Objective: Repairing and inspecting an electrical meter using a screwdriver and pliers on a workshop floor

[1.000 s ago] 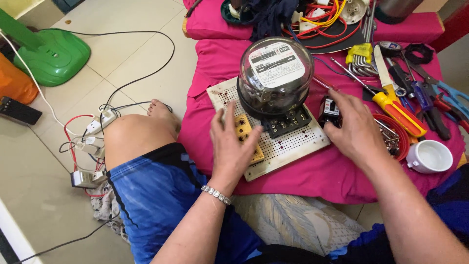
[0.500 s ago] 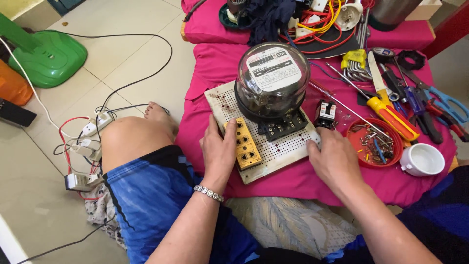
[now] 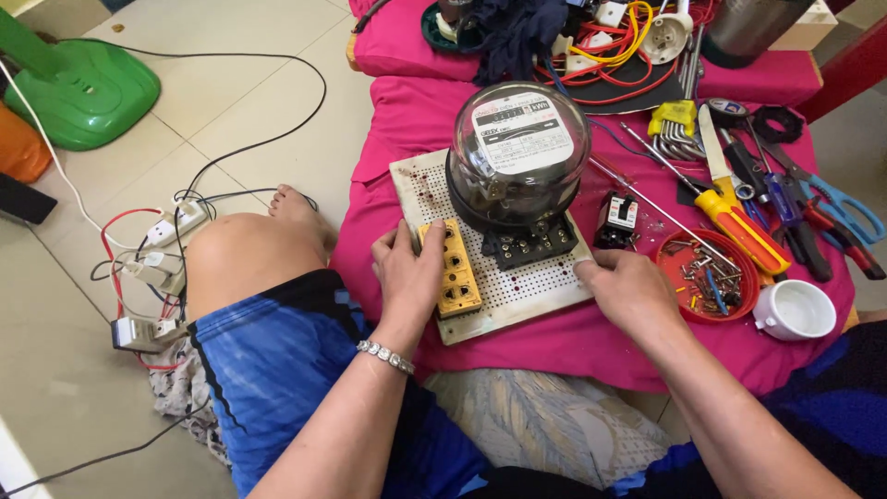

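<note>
A white perforated board (image 3: 540, 286) lies on a pink cloth (image 3: 407, 111). On it stand a glass-domed electric meter (image 3: 517, 152) with a black terminal block (image 3: 528, 246) and a yellow socket strip (image 3: 456, 270). My left hand (image 3: 407, 275) rests on the board's left part, its fingers over the yellow socket strip. My right hand (image 3: 628, 291) grips the board's right edge, close to a small black breaker (image 3: 617, 220).
A red dish of screws (image 3: 707, 274), a white cup (image 3: 795, 310), a yellow-handled screwdriver (image 3: 739, 226), pliers, scissors (image 3: 836, 208) and hex keys (image 3: 674, 129) lie to the right. Tangled wires (image 3: 610, 46) sit behind. A green fan base (image 3: 78, 88) and power strips (image 3: 162, 268) are on the floor.
My right hand came back from the black breaker to the board's right edge. My left hand slid left along the socket strip. The view shifted slightly.
</note>
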